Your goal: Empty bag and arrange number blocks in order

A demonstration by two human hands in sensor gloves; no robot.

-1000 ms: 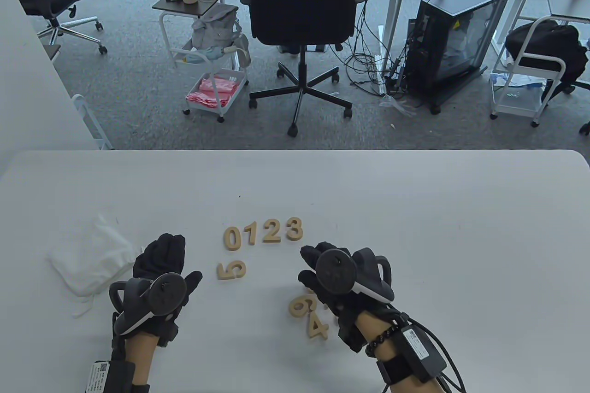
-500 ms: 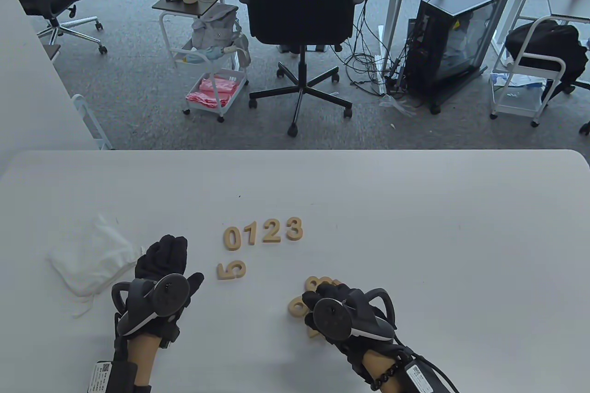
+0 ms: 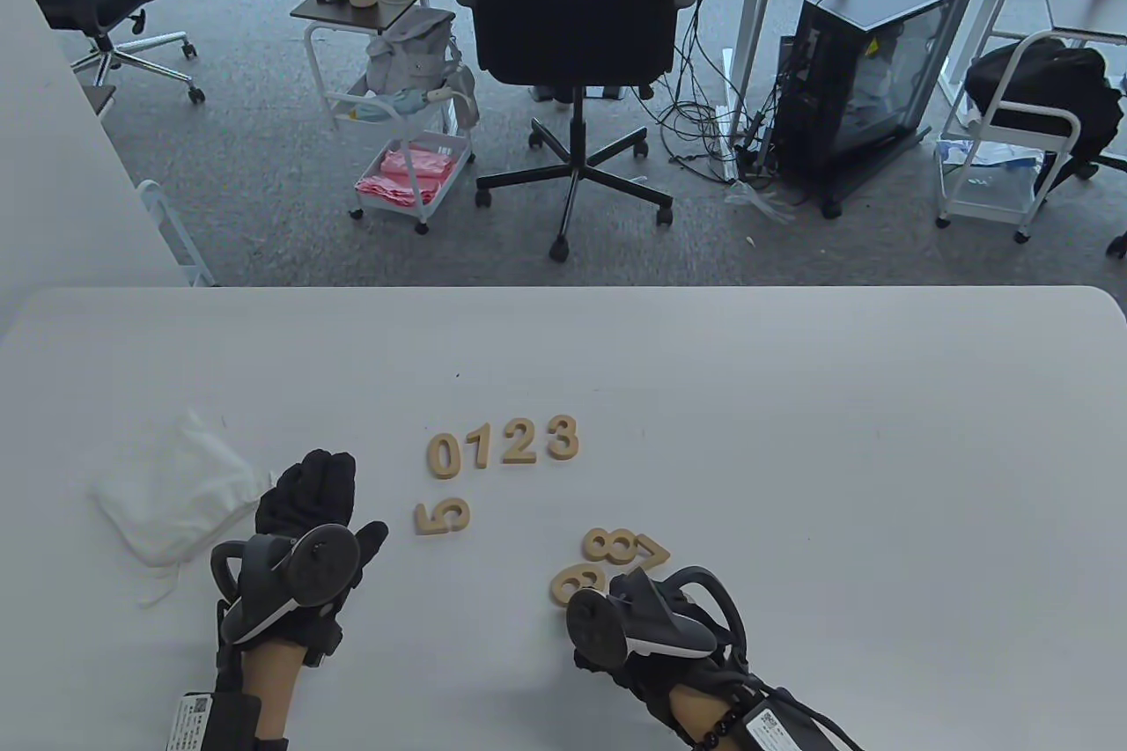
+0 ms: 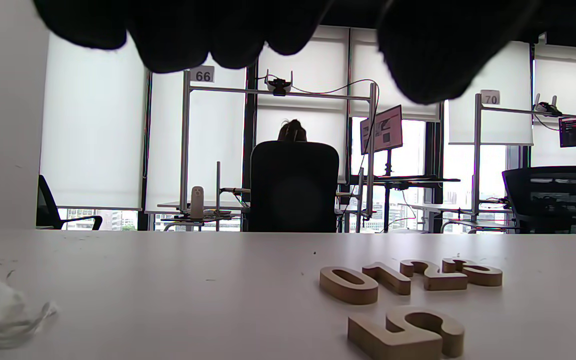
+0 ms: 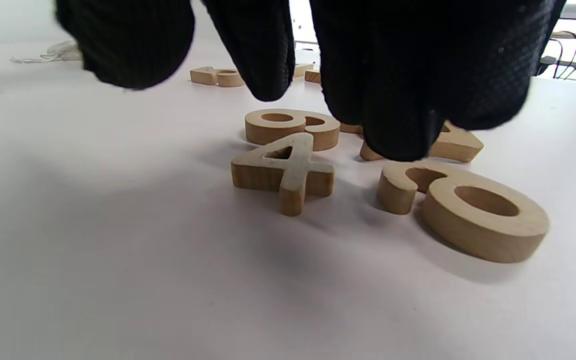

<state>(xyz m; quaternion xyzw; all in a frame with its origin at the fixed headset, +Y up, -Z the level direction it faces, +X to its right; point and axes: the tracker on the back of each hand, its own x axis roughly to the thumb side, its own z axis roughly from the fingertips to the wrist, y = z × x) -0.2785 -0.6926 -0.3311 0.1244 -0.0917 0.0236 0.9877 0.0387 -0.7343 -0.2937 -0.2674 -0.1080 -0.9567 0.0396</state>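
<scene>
Right hand (image 5: 318,75) hovers over the 4 block (image 5: 285,170), fingers loose, gripping nothing; left hand (image 3: 308,513) rests flat lower left, beside the white bag (image 3: 172,491).

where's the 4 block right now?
Right wrist view: the 4 block lies flat under the right hand, beside the 6. The hand hides it in the table view.

Row of wooden number blocks 0-1-2-3 (image 3: 503,445) mid white counter (image 3: 792,399); wooden 5 block (image 3: 442,515) before it; white cloth drawstring bag (image 3: 167,496) far left; wooden 4 block (image 5: 283,172) before the wooden 9 block (image 5: 288,127).
</scene>
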